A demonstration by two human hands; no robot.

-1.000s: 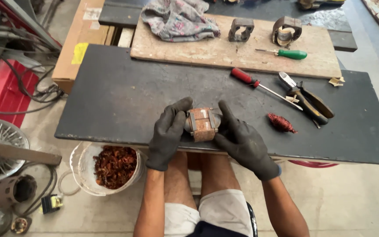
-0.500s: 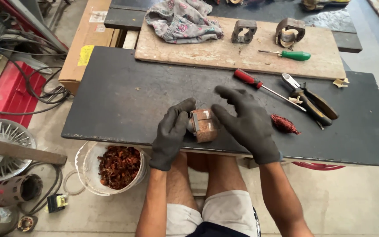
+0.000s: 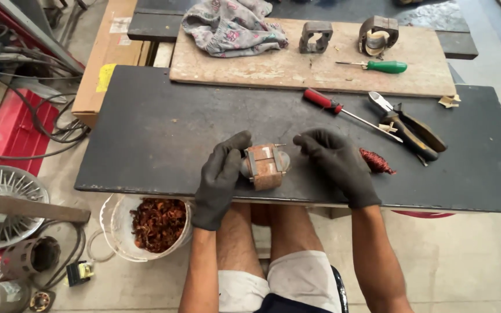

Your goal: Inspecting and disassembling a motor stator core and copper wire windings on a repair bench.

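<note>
Against the left hand (image 3: 220,177) fingers sits the rusty coil block (image 3: 265,166), gripped; right hand (image 3: 338,163) open beside it

A worker seen from above wears dark grey knit work gloves on both hands, the left hand (image 3: 220,177) and the right hand (image 3: 338,164) covered to the wrist, where each ribbed cuff ends. Both forearms are bare, without sleeves, watch or bands. Light grey shorts cover the upper thighs, knees uncovered, and a dark navy garment shows at the waist.
</note>
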